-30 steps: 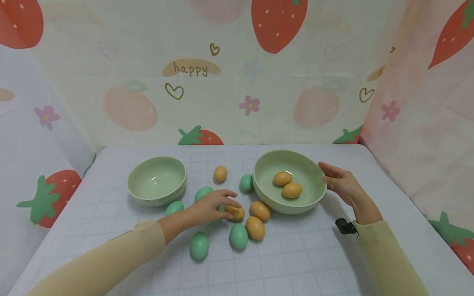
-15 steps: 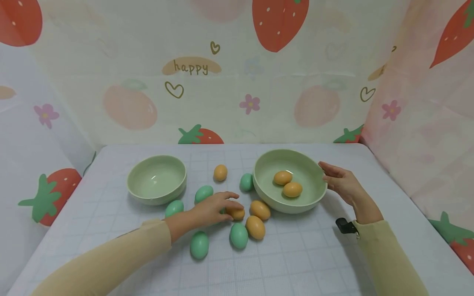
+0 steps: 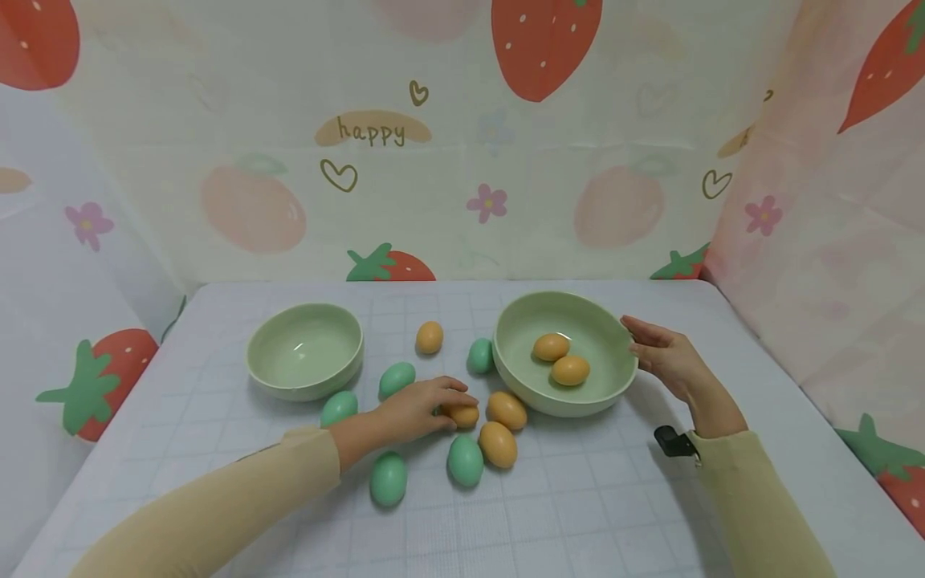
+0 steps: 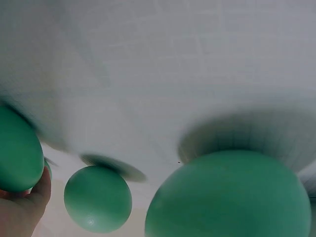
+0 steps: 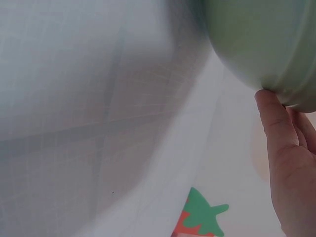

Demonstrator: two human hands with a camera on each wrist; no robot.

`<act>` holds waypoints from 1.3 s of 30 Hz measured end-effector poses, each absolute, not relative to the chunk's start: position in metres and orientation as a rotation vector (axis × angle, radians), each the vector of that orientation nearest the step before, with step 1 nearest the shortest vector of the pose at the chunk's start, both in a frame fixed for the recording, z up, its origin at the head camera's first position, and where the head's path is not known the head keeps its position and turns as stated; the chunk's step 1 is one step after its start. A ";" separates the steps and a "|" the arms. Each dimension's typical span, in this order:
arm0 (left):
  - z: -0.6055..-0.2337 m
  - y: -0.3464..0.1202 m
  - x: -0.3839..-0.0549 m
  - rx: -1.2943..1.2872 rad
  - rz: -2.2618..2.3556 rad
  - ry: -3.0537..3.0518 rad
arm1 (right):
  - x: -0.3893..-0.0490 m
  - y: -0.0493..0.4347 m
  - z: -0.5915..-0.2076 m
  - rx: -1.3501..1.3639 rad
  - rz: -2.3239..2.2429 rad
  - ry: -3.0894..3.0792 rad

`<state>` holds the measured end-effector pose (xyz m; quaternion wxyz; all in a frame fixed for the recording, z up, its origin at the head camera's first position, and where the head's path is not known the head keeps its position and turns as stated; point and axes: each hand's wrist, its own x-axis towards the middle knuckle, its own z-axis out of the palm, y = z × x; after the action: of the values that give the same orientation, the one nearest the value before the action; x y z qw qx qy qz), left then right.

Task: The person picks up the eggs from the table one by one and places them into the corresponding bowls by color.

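Head view shows the left hand curled round an orange egg inside the table's near edge, the right hand extended against the right bowl; I'd lift straight up past neighbouring eggs.

Orange egg (pt. hidden) nr. grn bowl.

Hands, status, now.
Left hand: fingers over an orange egg; cannot tell whether gripping.
Right hand: open, touching the side of the right-hand pale green bowl.
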<state>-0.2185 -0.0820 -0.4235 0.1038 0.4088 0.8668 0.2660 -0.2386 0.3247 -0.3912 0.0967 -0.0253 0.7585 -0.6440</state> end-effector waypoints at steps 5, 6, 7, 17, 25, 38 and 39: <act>-0.421 -0.080 -0.220 1.133 0.833 2.534 | -0.239 0.324 -0.391 -0.089 -1.910 2.241; -0.421 -0.080 -0.220 1.119 0.849 2.528 | -0.239 0.324 -0.392 -0.090 -1.909 2.243; -0.421 -0.080 -0.221 1.106 0.865 2.523 | -0.239 0.324 -0.392 -0.093 -1.907 2.244; -0.415 -0.082 -0.221 1.063 1.026 2.500 | -0.239 0.324 -0.392 -0.086 -1.912 2.248; -0.409 -0.081 -0.219 1.053 1.135 2.466 | -0.239 0.325 -0.393 -0.081 -1.911 2.250; -0.401 -0.078 -0.216 1.131 1.179 2.498 | -0.240 0.326 -0.393 -0.051 -1.911 2.249; -0.400 -0.077 -0.216 1.144 1.186 2.502 | -0.240 0.326 -0.393 -0.054 -1.906 2.255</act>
<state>-0.2161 -0.0772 -0.4001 0.0729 0.3807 0.8329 0.3949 -0.2399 0.3256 -0.3930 0.0942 -0.0183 0.7601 -0.6426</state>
